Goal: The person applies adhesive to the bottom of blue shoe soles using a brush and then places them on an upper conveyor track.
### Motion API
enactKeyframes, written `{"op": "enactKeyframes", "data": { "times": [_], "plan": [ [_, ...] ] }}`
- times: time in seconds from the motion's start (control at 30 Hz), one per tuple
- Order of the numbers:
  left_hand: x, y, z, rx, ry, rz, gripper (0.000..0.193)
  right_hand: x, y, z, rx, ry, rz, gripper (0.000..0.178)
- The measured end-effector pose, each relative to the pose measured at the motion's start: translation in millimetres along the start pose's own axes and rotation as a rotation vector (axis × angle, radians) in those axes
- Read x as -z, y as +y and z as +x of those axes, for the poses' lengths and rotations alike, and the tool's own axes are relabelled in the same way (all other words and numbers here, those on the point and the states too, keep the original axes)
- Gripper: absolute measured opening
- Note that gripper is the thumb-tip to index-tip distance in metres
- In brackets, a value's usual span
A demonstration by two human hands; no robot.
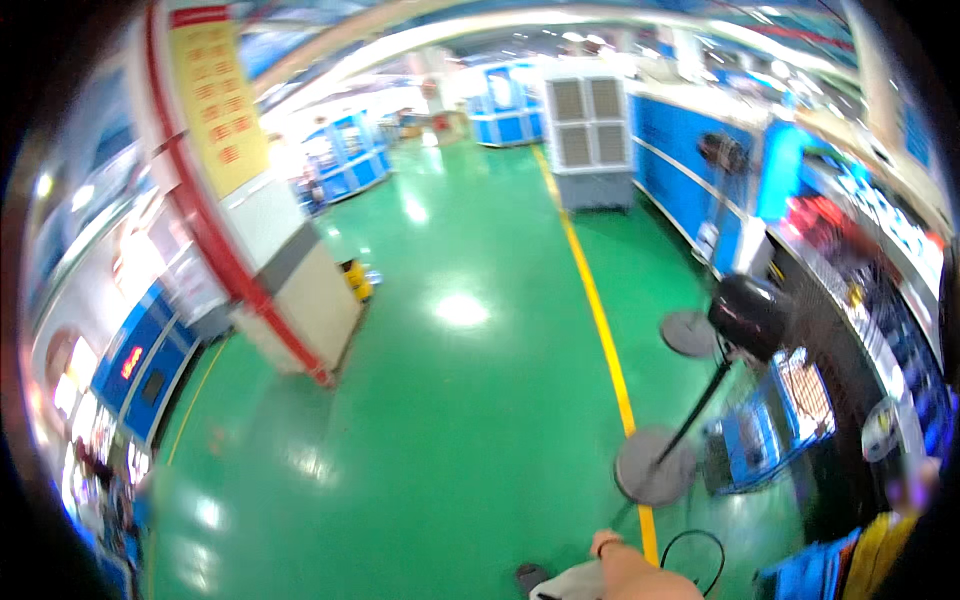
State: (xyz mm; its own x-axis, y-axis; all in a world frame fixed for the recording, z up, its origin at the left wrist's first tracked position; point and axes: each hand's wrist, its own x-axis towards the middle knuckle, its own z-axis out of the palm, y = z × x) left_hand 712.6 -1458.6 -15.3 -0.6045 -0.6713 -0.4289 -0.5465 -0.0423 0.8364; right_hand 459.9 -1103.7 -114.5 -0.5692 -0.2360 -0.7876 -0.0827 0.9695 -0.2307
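Note:
My right hand [604, 541] is low in the view, just right of the middle, at the end of a bare forearm that comes from the lower edge. A dark band circles its wrist. The fingers are mostly hidden, so whether they hold anything cannot be made out. Beyond the hand stands a pedestal fan with a round grey base [655, 467], a slanting dark pole and a black, blurred head [750, 315]. My left hand is outside the picture. A dark shoe [532, 576] and pale clothing show beside the right hand.
A yellow line [590, 285] crosses the green floor [450, 400]. Left stands a pillar [225, 190] with red piping. Right are a blue crate [750, 440], a cluttered workbench and another person's blurred hand [910, 485]. A grey air cooler [588, 130] stands ahead; a black cable loop [720, 545] lies near.

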Motion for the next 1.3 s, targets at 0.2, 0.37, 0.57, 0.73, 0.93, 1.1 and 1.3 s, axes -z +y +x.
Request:
{"op": "enactKeyframes", "data": {
  "times": [0.2,0.37,0.57,0.73,0.93,1.1,1.3],
  "plan": [
    [-69.3,122.3,172.7,-0.034,-0.319,0.176,0.025,65.9,-31.5,61.5,-0.015,0.318,0.296,0.029],
    [-194.0,212.6,304.8,-0.142,-0.641,0.323,0.026,96.9,-11.2,131.4,-0.112,0.201,0.507,0.028],
    [-243.9,328.1,484.9,-0.236,-0.745,0.454,0.026,189.9,-73.1,153.9,-0.558,0.164,0.698,0.031],
    [-328.5,419.4,591.5,-0.295,-0.86,0.504,0.027,306.3,-90.4,241.8,-0.353,0.513,0.798,0.031],
    [-428.5,493.8,725.5,-0.397,-0.913,0.583,0.028,442.8,-131.2,360.4,-0.289,0.445,0.774,0.03],
    [-469.8,553.5,825.8,-0.385,-0.871,0.658,0.028,532.8,-148.0,430.8,-0.594,0.295,0.743,0.033],
    [-430.5,585.2,954.0,-0.195,-0.645,0.716,0.029,710.3,-150.6,538.4,-0.458,0.295,0.709,0.03]
  ]
}}
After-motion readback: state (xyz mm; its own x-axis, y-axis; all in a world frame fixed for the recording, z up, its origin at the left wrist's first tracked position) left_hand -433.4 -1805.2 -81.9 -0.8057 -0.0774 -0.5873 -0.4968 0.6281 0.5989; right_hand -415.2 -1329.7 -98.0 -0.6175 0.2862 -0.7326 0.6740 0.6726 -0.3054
